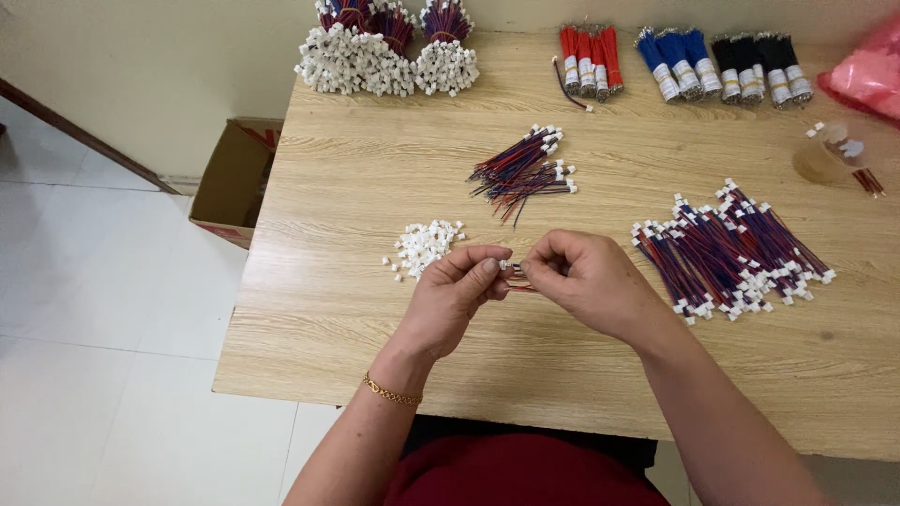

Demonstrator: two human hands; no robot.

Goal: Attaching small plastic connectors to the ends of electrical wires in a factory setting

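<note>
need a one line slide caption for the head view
Both hands, left and right, pinch a small white connector on red-and-blue wires over a wooden table, loose white connectors beside.

Between your fingertips (495, 269) you pinched thin plastic-coated wires (518, 278), smooth and slightly glossy. Just beyond them lay matt white plastic plugs (427, 245). Under your hands spread a matt wood-grain table (356, 309).
</note>
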